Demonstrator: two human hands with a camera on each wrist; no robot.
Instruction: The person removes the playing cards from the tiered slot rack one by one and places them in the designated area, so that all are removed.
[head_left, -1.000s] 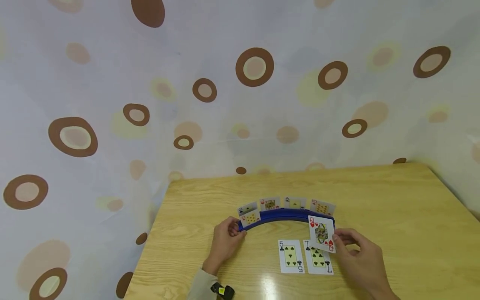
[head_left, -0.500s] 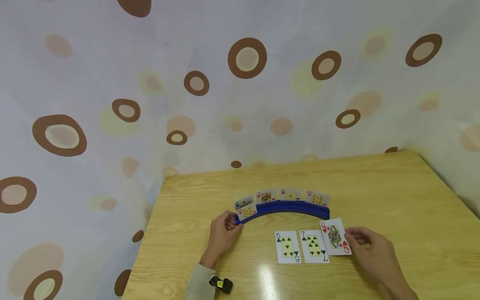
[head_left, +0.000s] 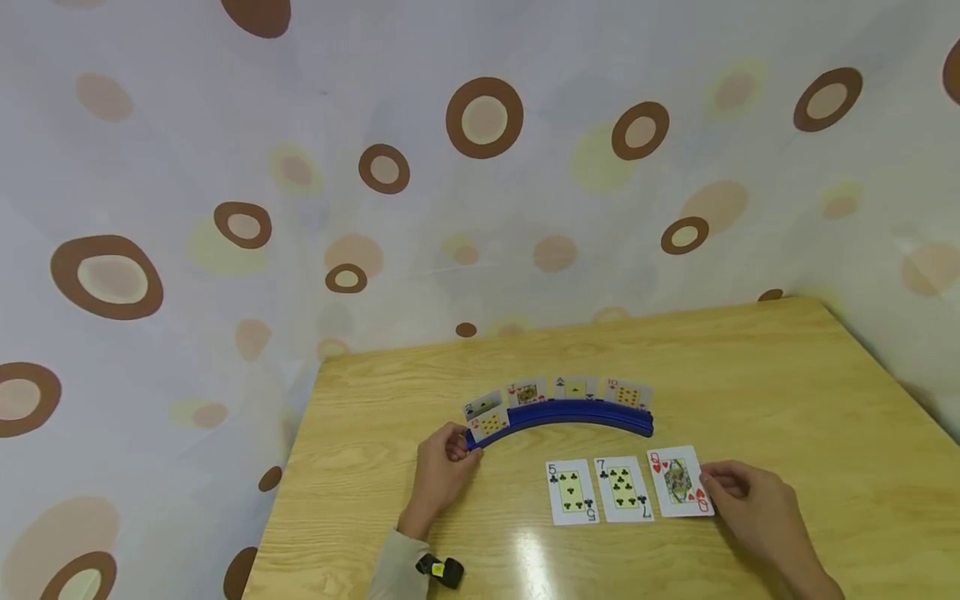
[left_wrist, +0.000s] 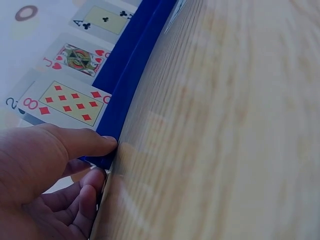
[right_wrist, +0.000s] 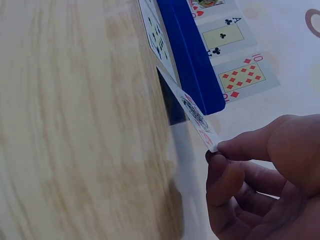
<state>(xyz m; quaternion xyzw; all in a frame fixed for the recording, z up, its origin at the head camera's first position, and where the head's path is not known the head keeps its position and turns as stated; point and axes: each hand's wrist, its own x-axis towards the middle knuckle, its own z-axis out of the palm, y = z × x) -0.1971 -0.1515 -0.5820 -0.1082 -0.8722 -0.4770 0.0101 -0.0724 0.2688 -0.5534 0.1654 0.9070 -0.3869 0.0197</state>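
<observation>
My left hand grips the left end of a curved blue card holder; in the left wrist view its thumb lies on the holder's end, beside the eight of diamonds. At the right, my right hand pinches the queen of hearts by its right edge. The right wrist view shows that card tilted, its pinched edge raised off the table. To its left the seven of clubs and the five of clubs lie face up.
In the holder stand a two, the jack of hearts, the ace of clubs and the ten of diamonds. Behind the wooden table hangs a patterned sheet.
The queen of hearts has moved right and down in my right hand, from over the seven of clubs to beside it. My left hand keeps its grip on the holder.
</observation>
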